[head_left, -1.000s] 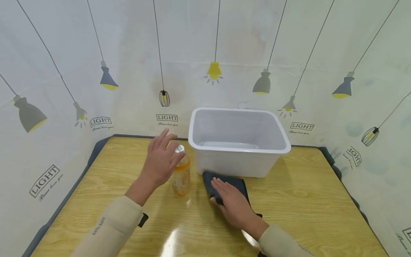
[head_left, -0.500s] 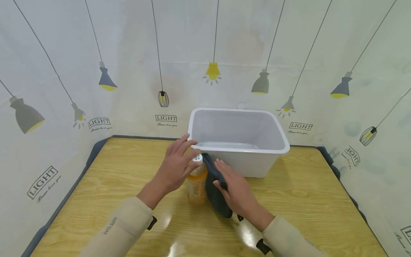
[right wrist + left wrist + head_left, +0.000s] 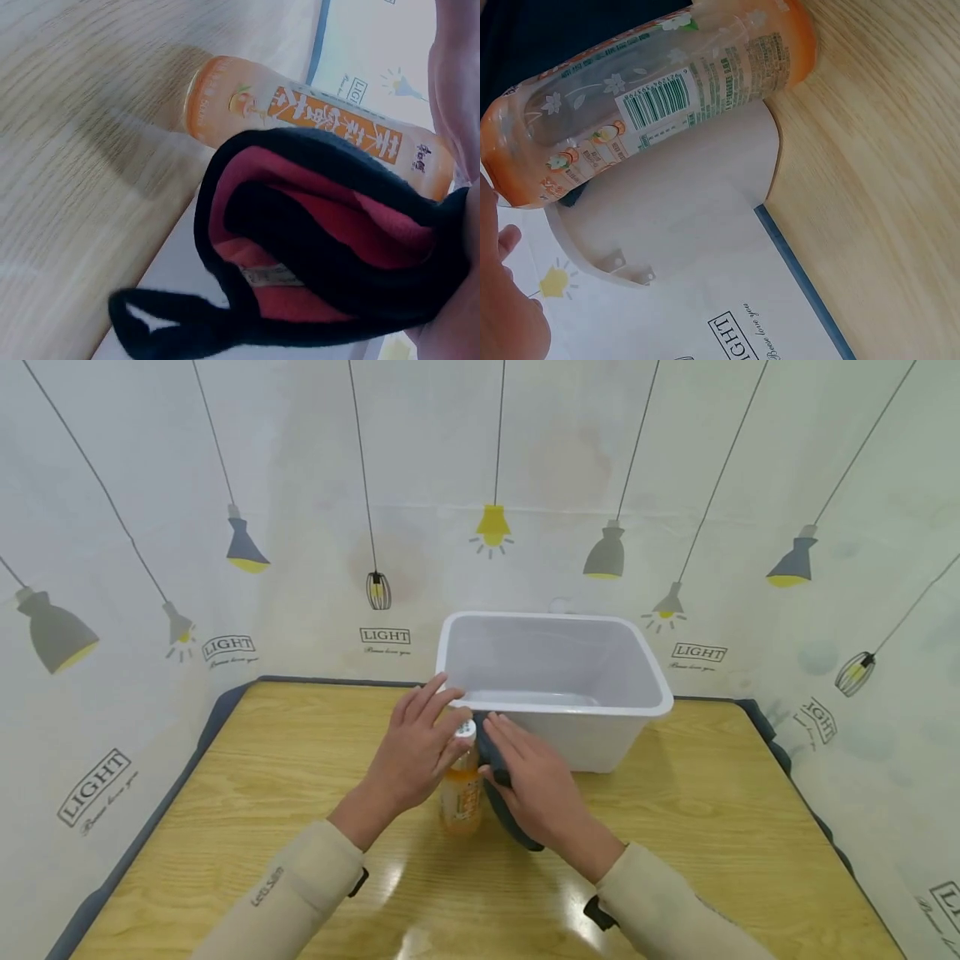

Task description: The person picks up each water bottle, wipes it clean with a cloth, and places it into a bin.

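Note:
A see-through plastic drink bottle with orange ends and a white cap stands upright in front of the tub. My left hand holds it by the cap, thumb and fingers round the top. My right hand holds a folded navy fabric pouch beside the bottle, thumb on one side and fingers on the other. In the right wrist view, the pouch shows a red lining, dark trim and a hanging loop, and it overlaps the bottle. The left wrist view has the bottle's barcode side.
A deep white plastic tub stands at the back of the wooden table, just behind both hands. A light wall covering with printed lamps surrounds the table on the back and sides.
My left hand has carried the bottle to the right, up against the navy pouch. The pouch, which lay flat under my right hand, is raised and folded in its grip.

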Motion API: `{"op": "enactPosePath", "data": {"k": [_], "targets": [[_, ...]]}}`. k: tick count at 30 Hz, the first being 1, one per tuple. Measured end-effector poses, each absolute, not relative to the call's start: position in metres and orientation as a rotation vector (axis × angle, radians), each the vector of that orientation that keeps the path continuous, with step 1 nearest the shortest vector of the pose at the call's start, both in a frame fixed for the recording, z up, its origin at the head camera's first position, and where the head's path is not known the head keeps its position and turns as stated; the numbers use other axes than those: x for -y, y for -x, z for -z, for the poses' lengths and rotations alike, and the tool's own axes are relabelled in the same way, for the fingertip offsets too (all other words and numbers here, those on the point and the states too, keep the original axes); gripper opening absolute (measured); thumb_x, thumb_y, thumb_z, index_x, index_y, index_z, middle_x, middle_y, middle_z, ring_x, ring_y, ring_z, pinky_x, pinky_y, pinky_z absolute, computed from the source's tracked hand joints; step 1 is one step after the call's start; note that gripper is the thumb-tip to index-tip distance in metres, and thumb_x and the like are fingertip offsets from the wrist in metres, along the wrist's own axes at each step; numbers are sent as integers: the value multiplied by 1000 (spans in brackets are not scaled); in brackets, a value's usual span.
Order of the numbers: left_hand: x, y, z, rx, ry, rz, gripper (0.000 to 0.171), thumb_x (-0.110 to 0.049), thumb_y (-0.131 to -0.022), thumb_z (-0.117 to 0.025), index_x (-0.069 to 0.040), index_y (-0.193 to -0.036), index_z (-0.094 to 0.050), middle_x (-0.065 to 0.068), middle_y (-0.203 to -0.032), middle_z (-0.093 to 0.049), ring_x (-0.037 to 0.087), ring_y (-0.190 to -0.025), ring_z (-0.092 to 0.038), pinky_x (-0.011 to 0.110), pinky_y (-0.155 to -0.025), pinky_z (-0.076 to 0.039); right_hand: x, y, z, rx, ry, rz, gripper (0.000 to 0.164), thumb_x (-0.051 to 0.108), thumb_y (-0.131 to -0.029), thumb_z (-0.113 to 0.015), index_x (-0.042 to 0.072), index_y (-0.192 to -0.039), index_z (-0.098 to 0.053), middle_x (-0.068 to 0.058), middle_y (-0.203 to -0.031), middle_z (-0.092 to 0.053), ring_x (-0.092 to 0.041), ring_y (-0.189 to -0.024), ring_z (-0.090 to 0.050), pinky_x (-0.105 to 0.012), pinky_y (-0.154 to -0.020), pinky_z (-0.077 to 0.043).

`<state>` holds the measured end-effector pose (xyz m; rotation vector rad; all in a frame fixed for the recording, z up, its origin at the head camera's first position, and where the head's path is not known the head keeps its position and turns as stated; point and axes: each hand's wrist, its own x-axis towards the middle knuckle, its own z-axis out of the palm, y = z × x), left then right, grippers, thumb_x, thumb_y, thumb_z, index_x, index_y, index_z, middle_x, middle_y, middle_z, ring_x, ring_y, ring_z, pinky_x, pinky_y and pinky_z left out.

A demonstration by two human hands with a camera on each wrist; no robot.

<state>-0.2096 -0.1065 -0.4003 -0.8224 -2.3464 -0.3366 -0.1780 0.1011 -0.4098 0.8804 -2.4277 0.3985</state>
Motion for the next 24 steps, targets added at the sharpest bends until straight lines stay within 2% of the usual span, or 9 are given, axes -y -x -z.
{"op": "enactPosePath", "data": {"k": [3,7,15,19,24], "targets": [[108,210,401,2364,815,316,67,-57,-101,-7,-17,-120,-57,7,-140,-52,29,-146,-30,51,-115,-25,-95,179,409,2456,-864,-334,59,37,-99,-54,3,-145,-43,-13,-148,-48,-27,-136,-49,-44,-104,-47],[108,210,401,2367,819,332,66,-56,-101,-8,-16,-119,-57,7,-139,-52,29,-146,-31,51,-115,-26,-88,180,410,2482,-842,-250,66,36,-95,-61,0,-146,-39,-15,-149,-46,-28,-137,-47,-43,-106,-45],[108,211,402,2356,826,362,66,-57,-101,-9,-14,-119,-56,8,-138,-53,30,-145,-32,52,-113,-29,-82,179,406,2511,-809,-85,77,47,-93,-61,-2,-147,-35,-15,-146,-50,-26,-134,-50,-41,-107,-45],[108,210,402,2378,822,380,67,-58,-100,-8,-16,-120,-56,7,-139,-52,30,-145,-31,52,-113,-28,-82,179,402,2559,-786,-41,81,52,-92,-60,5,-151,-31,-12,-143,-53,-24,-125,-57,-42,-101,-47],[107,209,400,2392,822,386,68,-59,-99,-8,-16,-119,-56,8,-140,-51,31,-146,-30,52,-114,-26,-82,179,398,2613,-769,-26,84,59,-90,-58,9,-151,-30,-9,-127,-64,-24,-110,-64,-41,-93,-50]]}}
